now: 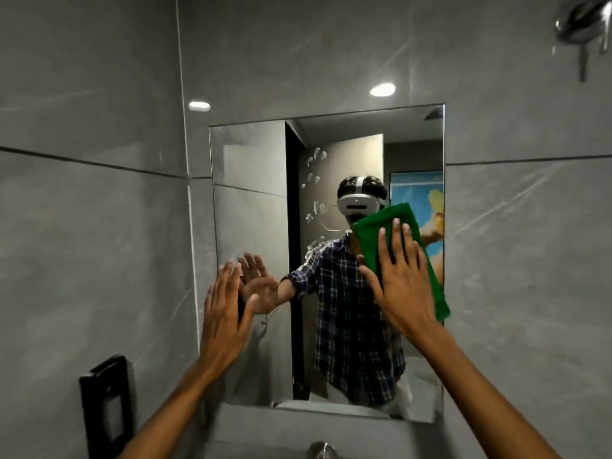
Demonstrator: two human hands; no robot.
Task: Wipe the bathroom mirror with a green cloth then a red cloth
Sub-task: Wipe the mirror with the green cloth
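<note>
A frameless rectangular mirror [258, 167] hangs on the grey tiled wall straight ahead. White foam smears [314, 180] mark its upper middle. My right hand [402, 279] lies flat with spread fingers on a green cloth [374, 226], pressing it against the right side of the glass. My left hand [225, 313] is open, fingers apart, palm at the mirror's left edge and holding nothing. A person in a checked shirt and white headset is reflected in the glass. No red cloth is in view.
A black wall fitting [106, 402] is mounted low on the left wall. A chrome tap top [321, 452] shows at the bottom edge below the mirror. A chrome fixture [583, 24] sticks out at the top right. Grey tiles surround the mirror.
</note>
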